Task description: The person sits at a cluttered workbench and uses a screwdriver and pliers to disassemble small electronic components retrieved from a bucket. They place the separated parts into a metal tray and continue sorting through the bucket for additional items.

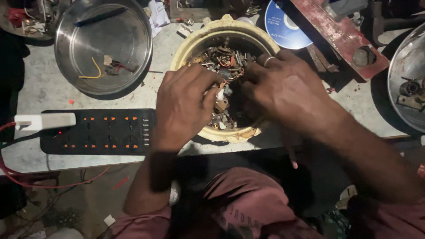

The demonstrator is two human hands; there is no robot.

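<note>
At the bench edge, left hand [183,106] and right hand [283,88] dig, fingers curled, into the scrap-filled bowl [208,37]; power strip [97,131] crowds left, steel pan [128,53] behind.

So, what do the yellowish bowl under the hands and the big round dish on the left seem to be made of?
The yellowish bowl looks like plastic: matt, cream, with a thick worn rim, though ceramic is possible. The round dish looks like steel: grey, shiny, with reflections. Both hands, left and right, reach into the bowl.
</note>
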